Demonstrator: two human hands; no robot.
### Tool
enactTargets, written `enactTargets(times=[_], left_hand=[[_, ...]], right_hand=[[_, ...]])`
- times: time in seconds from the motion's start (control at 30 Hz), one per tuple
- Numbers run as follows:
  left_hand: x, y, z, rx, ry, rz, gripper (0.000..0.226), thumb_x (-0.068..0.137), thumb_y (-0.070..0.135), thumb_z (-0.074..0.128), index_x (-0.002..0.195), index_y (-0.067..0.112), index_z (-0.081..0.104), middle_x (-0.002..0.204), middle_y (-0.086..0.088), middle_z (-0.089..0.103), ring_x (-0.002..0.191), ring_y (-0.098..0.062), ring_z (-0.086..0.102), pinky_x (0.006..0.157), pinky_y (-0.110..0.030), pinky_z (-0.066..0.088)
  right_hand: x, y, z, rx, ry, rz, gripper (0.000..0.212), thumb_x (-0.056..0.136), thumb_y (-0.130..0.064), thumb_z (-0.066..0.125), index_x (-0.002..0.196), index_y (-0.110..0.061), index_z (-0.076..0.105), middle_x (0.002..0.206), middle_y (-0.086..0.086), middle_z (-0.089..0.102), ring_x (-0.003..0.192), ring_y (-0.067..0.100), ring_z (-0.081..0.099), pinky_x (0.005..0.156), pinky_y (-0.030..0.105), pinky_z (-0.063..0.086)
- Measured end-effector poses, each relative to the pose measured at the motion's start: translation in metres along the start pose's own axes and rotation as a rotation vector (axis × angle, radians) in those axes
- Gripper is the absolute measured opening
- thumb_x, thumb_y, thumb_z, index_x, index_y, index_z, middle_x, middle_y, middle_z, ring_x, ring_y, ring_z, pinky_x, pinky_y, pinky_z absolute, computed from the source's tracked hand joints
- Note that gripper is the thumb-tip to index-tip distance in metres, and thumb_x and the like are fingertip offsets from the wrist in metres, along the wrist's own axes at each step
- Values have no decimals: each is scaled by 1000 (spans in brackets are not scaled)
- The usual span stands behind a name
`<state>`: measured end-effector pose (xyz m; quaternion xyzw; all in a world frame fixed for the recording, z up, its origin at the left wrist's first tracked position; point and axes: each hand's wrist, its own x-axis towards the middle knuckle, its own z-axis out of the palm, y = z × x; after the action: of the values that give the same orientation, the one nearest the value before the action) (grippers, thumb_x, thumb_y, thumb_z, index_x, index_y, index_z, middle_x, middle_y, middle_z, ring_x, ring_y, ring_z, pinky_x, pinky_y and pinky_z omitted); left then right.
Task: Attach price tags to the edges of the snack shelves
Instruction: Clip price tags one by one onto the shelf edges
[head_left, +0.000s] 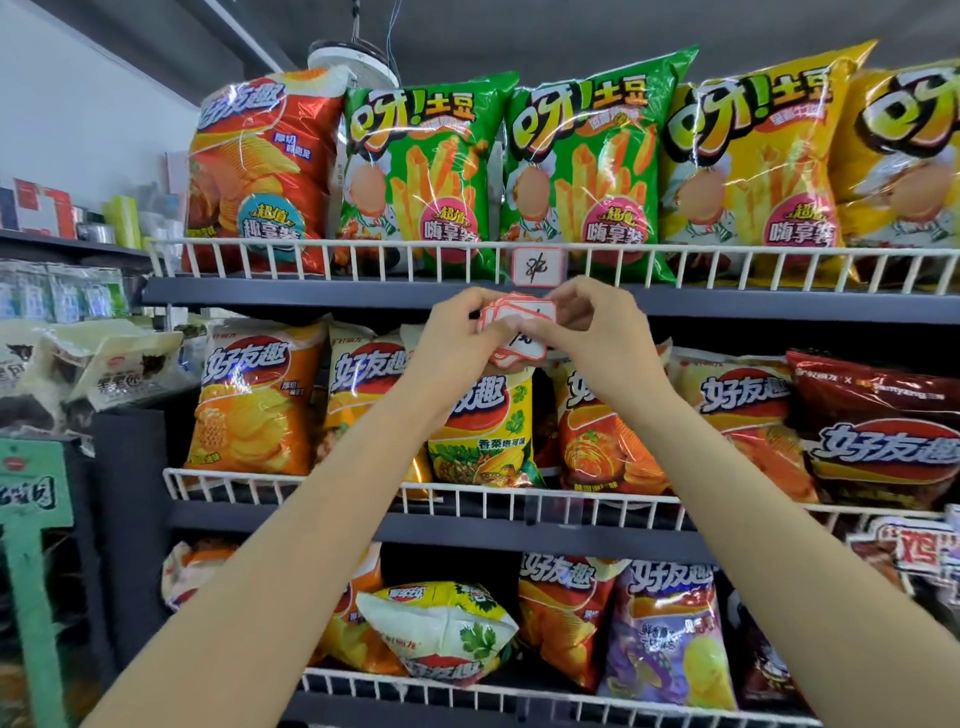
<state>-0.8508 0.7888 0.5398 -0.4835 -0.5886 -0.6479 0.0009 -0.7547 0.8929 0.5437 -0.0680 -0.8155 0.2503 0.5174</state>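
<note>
Both hands are raised in front of the dark edge of the top snack shelf (311, 293). My left hand (457, 338) grips a small stack of red-bordered white price tags (511, 332). My right hand (587, 327) pinches the same stack from the right, fingers on the top tag. One handwritten price tag (536, 266) hangs on the white wire rail (363, 254) of the top shelf, just above my hands, between two green fries bags (582, 166).
Three wire-fronted shelves hold chip bags: red, green and yellow ones on top, orange and yellow ones on the middle shelf (291, 517), more below. A green sign (31, 483) and packaged goods stand at the left.
</note>
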Motion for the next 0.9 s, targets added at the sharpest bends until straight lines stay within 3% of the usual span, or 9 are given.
enactTargets(times=[0.2,0.3,0.4,0.5,0.6,0.67,0.73,0.8,0.9], left_hand=[[-36,-26,-1,-126,-56,-138,22,96,14,48,114,7,60,97,-8,69,78,-15,70,67,-23,58],[-51,-40,-4,-92,-52,-154,15,95,14,51,106,16,62,98,-9,69,81,-18,69,73,-30,60],[-62,-57,-6,-36,-25,-168,18,93,17,55,110,18,62,98,-2,69,83,-18,69,79,-35,58],[-73,-73,-5,-95,9,-218,23,93,13,55,115,13,60,93,1,67,73,-9,67,67,-23,58],[-79,-88,-2,-108,12,-224,16,92,8,54,104,15,62,92,-2,69,74,-8,68,61,-20,56],[-82,-96,2,-45,23,-202,15,92,9,55,102,18,62,100,-8,69,85,-17,68,67,-26,58],[-83,-101,4,91,37,-137,15,92,11,56,104,15,64,101,-8,70,86,-14,68,73,-30,58],[-84,-105,5,225,47,-84,17,92,12,55,108,8,63,97,-4,68,72,3,65,61,-12,52],[-86,-114,10,363,42,-95,21,93,16,55,110,5,59,97,0,63,75,-3,60,59,-8,42]], right_hand=[[-35,15,17,120,28,154,24,72,-27,78,87,-17,64,73,-2,61,69,8,55,70,27,46],[-53,22,26,128,-8,203,19,73,-23,78,88,-16,67,73,2,66,68,12,60,70,29,49],[-70,28,34,136,-45,219,12,76,-20,75,86,-21,68,74,1,68,72,16,65,73,34,55],[-80,34,39,145,-73,230,13,78,-14,73,88,-22,68,78,-1,69,72,10,65,71,24,54],[-86,44,42,136,-99,257,17,80,-10,71,96,-13,71,81,3,70,69,5,65,64,15,54],[-91,52,45,97,-113,268,16,81,-10,70,97,-12,71,77,0,70,62,-2,62,60,12,50],[-95,59,47,20,-116,254,12,81,-12,70,93,-12,72,70,-9,65,56,-9,57,58,6,45],[-100,67,46,-59,-103,242,9,83,-13,68,91,-12,72,68,-11,63,57,-7,56,61,9,44],[-105,79,42,-155,-59,250,7,86,-15,65,89,-12,70,72,-7,63,63,2,56,64,16,44]])
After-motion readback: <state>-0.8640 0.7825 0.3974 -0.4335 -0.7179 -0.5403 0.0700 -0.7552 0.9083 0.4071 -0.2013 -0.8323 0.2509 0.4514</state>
